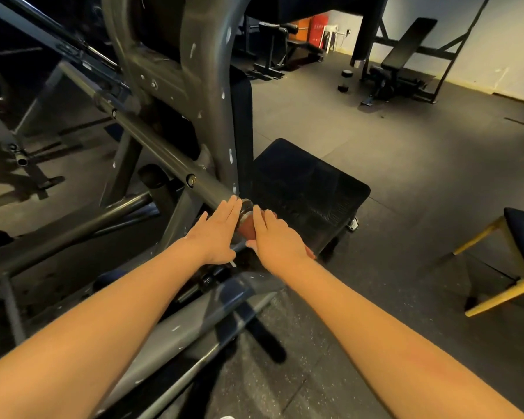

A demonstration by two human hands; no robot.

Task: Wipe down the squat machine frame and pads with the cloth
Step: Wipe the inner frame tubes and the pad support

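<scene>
**Frame wipe at bar's lower end**

Cloth (248, 227), reddish and mostly hidden, sits at the lower end of the slanted bar (152, 146). Left hand (217, 234) lies flat on the bar, fingers straight. Right hand (277, 237) presses flat on the cloth. Probably mid frame wipe. Next: run the cloth up the bar, past 2 bolts. Footplate (309, 182) just beside, upright post (221, 86) crowds behind.

Grey frame (170, 158), black ribbed footplate (309, 189), yellow chair legs (496, 294)
</scene>
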